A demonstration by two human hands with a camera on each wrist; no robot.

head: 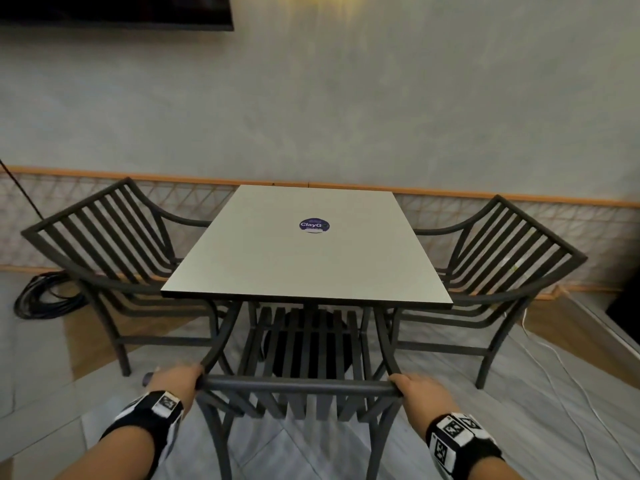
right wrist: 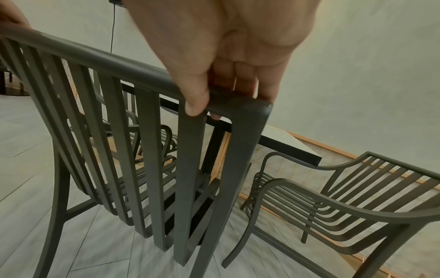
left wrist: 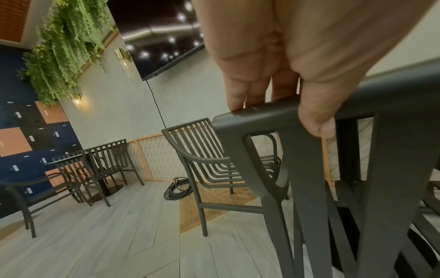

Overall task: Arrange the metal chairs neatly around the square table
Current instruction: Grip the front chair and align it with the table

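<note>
head view: both hands (head: 175,377) grip near chair's (head: 298,382) top rail.

Right hand (right wrist: 228,47) grips top rail corner of near chair (right wrist: 147,150), thumb in front; second chair (right wrist: 333,203) beside table (right wrist: 281,143).

a café seating area: square table (head: 304,251) with metal chairs (head: 104,237), wall tv (left wrist: 152,37), hanging greenery (left wrist: 64,47)

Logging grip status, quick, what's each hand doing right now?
Left hand: grips the near chair's top rail.
Right hand: grips the same rail's right end.
</note>
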